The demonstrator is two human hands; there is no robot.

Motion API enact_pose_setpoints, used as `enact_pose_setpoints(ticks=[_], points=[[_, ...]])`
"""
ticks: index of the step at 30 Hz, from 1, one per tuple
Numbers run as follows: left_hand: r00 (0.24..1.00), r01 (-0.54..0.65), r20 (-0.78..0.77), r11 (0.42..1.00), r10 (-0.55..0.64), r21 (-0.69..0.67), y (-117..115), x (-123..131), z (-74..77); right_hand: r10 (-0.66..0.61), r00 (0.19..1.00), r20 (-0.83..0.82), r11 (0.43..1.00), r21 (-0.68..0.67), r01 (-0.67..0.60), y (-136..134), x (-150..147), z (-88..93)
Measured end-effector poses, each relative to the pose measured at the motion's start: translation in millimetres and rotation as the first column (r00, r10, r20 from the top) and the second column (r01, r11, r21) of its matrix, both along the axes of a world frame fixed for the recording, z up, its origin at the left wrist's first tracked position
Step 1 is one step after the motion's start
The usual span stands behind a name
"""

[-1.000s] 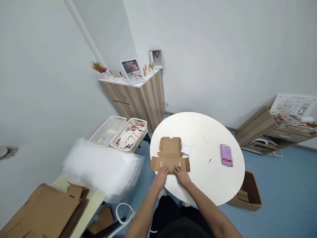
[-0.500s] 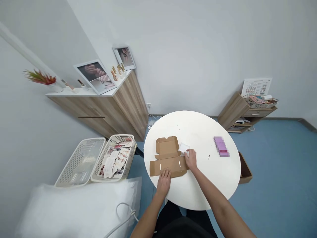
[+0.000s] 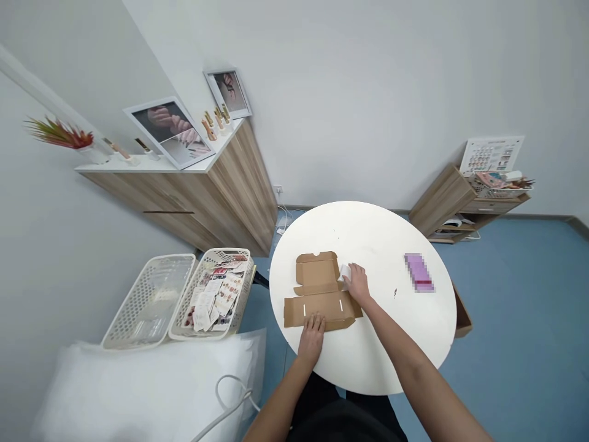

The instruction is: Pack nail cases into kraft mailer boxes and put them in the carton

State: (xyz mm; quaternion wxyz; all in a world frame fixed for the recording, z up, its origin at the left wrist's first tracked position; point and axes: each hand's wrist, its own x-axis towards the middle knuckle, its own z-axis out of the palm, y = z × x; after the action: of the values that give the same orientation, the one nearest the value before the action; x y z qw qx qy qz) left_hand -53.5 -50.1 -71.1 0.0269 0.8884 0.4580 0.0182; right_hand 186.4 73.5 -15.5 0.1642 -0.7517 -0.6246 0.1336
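Observation:
An unfolded brown cardboard box point(image 3: 317, 302) lies flat on the round white table point(image 3: 391, 350), flaps spread and two short white strips on its lower panel. My left hand point(image 3: 313, 334) rests on the box's near edge with its fingers laid flat. Beside the box's right side, my right hand point(image 3: 358, 283) has its fingers closed on a small white square piece point(image 3: 345, 272). Part of that piece is hidden under the fingers, and its material is too small to tell.
A blurred purple packet point(image 3: 418, 272) and a small dark mark lie on the table's right. An open carton point(image 3: 461, 316) stands on the floor beyond. Left are two white baskets point(image 3: 221, 334), one full of cards, a wooden cabinet point(image 3: 239, 190) and a white bag point(image 3: 161, 387).
My right hand has moved up over the white piece and now covers more of it. My left hand stays on the cardboard. The view has shifted slightly.

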Motion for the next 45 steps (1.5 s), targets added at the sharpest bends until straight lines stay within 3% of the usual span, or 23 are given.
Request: enact_pose_setpoints(ticks=[2,7,15,20,25,28,31,36,40,43,45], points=[[0.999,0.046,-0.003,0.999,-0.046,0.005,-0.8,7.2,-2.1,0.071,0.996,0.047,0.997,0.009,-0.072,-8.1,-8.7,7.5],[0.995,0.102,0.008,0.995,-0.103,0.013,-6.1,31.9,-7.4,-0.020,0.988,0.151,0.989,-0.144,0.042,-25.5,-10.5,13.4],[0.994,0.107,0.007,0.994,-0.107,0.004,-6.2,61.2,-3.1,-0.084,0.992,0.098,0.983,-0.153,0.099,-43.0,17.0,8.9],[0.991,0.131,-0.021,0.989,-0.133,-0.067,-11.6,59.5,4.7,-0.196,0.980,0.033,0.975,-0.100,0.198,-48.4,18.0,11.3],[0.992,0.110,-0.043,0.985,-0.116,-0.133,-35.6,48.8,7.9,-0.218,0.976,-0.001,0.971,-0.106,0.217,-61.4,13.6,7.2],[0.993,0.096,-0.048,0.982,-0.105,-0.163,-46.4,42.5,8.9,-0.204,0.979,-0.013,0.959,-0.204,0.197,-68.2,12.1,1.5],[0.992,0.102,-0.054,0.978,-0.114,-0.184,-48.3,39.5,11.3,-0.156,0.975,-0.157,0.943,-0.318,0.100,-67.4,12.7,-3.2],[0.992,0.112,-0.032,0.975,-0.121,-0.193,-35.1,41.9,21.3,-0.170,0.910,-0.379,0.940,-0.338,0.035,-54.5,17.0,-2.5],[0.990,0.125,-0.043,0.973,-0.135,-0.194,-13.1,48.5,37.5,-0.133,0.897,-0.421,0.942,-0.335,-0.018,-51.8,19.1,3.2],[0.986,0.163,-0.024,0.982,-0.166,-0.095,8.2,55.4,53.2,-0.130,0.906,-0.404,0.948,-0.318,-0.006,-55.6,16.4,8.7],[0.992,0.127,-0.010,0.991,-0.127,-0.037,23.5,59.8,62.2,-0.107,0.920,-0.377,0.958,-0.286,-0.005,-57.9,13.3,13.0]])
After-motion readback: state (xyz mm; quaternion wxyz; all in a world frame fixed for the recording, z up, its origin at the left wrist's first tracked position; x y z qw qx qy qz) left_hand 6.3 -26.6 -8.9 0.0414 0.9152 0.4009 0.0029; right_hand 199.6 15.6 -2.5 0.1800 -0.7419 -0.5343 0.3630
